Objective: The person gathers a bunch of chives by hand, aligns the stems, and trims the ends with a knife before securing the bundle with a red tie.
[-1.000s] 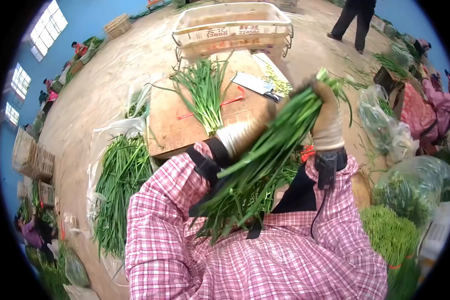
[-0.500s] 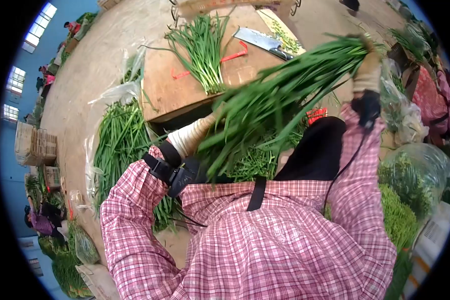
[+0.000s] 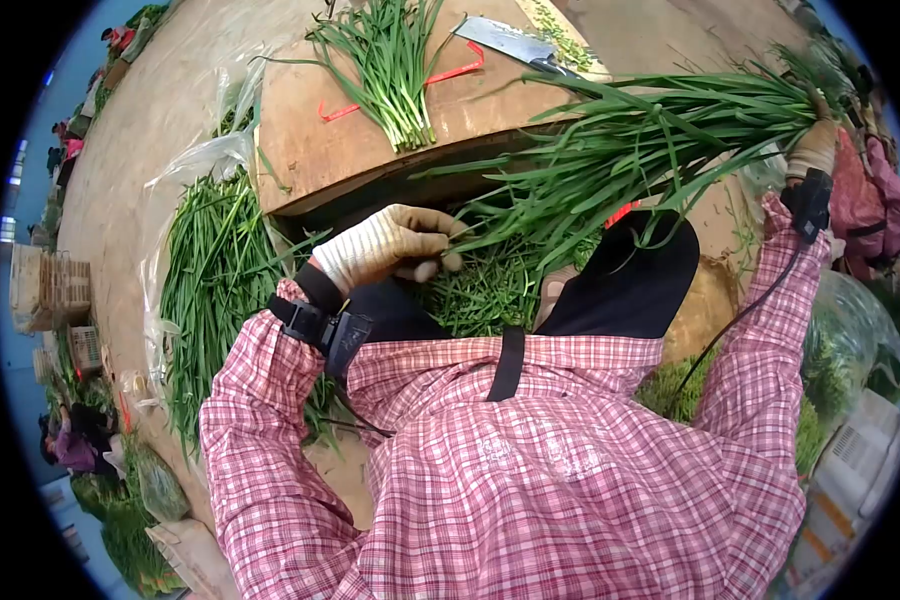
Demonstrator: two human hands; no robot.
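Observation:
My right hand (image 3: 816, 146), in a pale glove, is closed round the root end of a large bunch of long green leaves (image 3: 650, 140). The leaves stretch leftward past the board's right part. My left hand (image 3: 395, 242), also gloved, has its fingers curled together at the leaf tips; it pinches what looks like a thin leaf. A smaller bunch of green stalks (image 3: 390, 75) lies on the wooden board (image 3: 320, 165), over a red tie (image 3: 457, 72). The cleaver (image 3: 510, 42) rests at the board's back right.
Long greens (image 3: 220, 290) lie in clear plastic at the left. Loose cuttings (image 3: 485, 290) lie between my knees. Bagged greens (image 3: 835, 340) are at the right, near a person in pink (image 3: 882, 195). Crates (image 3: 50, 285) and other people are at the far left.
My right hand has moved right and slightly down with the bunch, drawing its leaf tips away from my left hand. My left hand, earlier largely behind leaves, is now visible.

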